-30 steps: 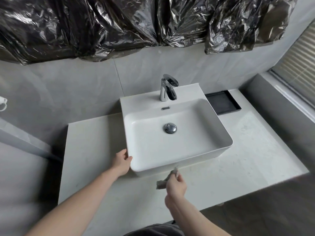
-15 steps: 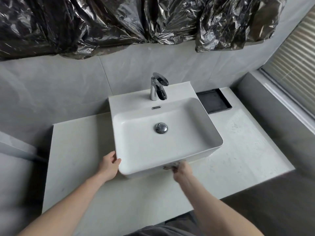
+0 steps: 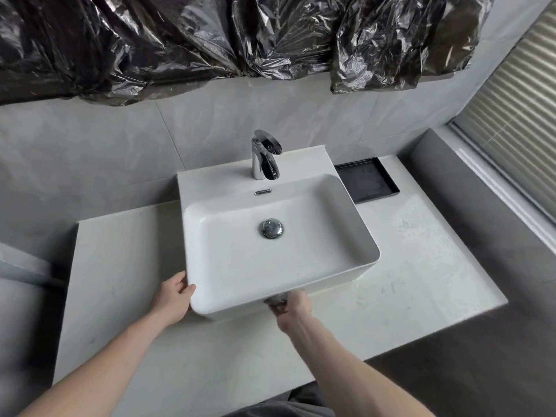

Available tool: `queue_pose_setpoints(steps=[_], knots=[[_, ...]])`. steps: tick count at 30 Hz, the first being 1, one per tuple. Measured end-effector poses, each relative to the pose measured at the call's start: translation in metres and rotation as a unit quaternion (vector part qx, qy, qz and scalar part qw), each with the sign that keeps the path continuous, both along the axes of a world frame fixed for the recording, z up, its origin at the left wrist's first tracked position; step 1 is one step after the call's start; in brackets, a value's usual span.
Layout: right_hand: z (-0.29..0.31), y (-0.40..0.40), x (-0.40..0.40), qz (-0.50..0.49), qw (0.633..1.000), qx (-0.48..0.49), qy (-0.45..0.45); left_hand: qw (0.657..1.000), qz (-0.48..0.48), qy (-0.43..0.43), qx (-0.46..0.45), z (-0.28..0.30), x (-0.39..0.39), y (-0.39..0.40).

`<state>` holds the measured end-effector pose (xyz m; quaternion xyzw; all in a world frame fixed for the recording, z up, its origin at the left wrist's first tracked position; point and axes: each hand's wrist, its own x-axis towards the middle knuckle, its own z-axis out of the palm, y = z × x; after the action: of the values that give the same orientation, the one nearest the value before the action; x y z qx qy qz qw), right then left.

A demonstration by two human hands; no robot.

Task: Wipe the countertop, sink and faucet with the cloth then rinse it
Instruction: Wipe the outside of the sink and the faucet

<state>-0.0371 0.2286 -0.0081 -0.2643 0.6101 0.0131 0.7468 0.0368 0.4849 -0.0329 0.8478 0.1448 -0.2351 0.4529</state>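
Cloth (image 3: 276,299), 1 grey wad without a discernible long axis, clenched in right hand (image 3: 293,307) under sink (image 3: 207,308) front; left hand (image 3: 173,297) cups sink's corner; 1 faucet (image 3: 264,156) spout faces viewer; desk (image 3: 406,281).

Head view: both forearms bare from the bottom edge of the frame up to the wrists — no sleeves, cuffs, watch, bands or gloves visible on either. Left hand (image 3: 173,297) and right hand (image 3: 293,308) are bare as well, no rings or marks that can be made out; the fingers of both are partly hidden, so nails cannot be judged. At the bottom centre, between the two forearms, a patch of dark grey fabric (image 3: 288,406) with soft folds — a worn garment, but which one cannot be told.
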Motion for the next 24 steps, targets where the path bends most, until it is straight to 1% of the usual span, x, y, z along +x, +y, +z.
queue_pose_setpoints(steps=[3,6,8,10,15,17,20,22,24], knots=[[-0.007,-0.007,-0.003,0.024,0.999,0.029,-0.003,1.0,0.007,0.01,0.019,-0.008,0.001,0.007],[-0.015,-0.047,-0.004,0.028,0.999,0.025,-0.023,0.999,0.018,0.003,0.033,-0.03,0.005,0.017],[-0.009,-0.085,-0.003,0.035,0.999,0.001,-0.033,0.998,0.023,-0.006,0.051,-0.021,0.003,0.009],[-0.007,-0.125,-0.003,0.037,0.998,-0.038,-0.02,0.996,0.035,-0.018,0.075,-0.004,-0.002,-0.006],[-0.026,-0.218,-0.001,0.036,0.995,-0.096,-0.011,0.988,0.044,-0.018,0.15,-0.004,-0.004,-0.019],[-0.023,-0.232,0.002,0.05,0.992,-0.115,-0.013,0.98,0.053,-0.018,0.192,-0.005,-0.004,-0.025],[-0.002,-0.234,-0.004,0.084,0.986,-0.138,-0.029,0.967,0.068,-0.024,0.246,-0.002,-0.005,-0.039],[0.004,-0.234,-0.013,0.096,0.981,-0.165,-0.043,0.96,0.081,-0.021,0.266,-0.001,-0.004,-0.048],[0.009,-0.237,-0.02,0.132,0.97,-0.197,-0.056,0.956,0.095,-0.008,0.278,-0.001,-0.003,-0.053]])
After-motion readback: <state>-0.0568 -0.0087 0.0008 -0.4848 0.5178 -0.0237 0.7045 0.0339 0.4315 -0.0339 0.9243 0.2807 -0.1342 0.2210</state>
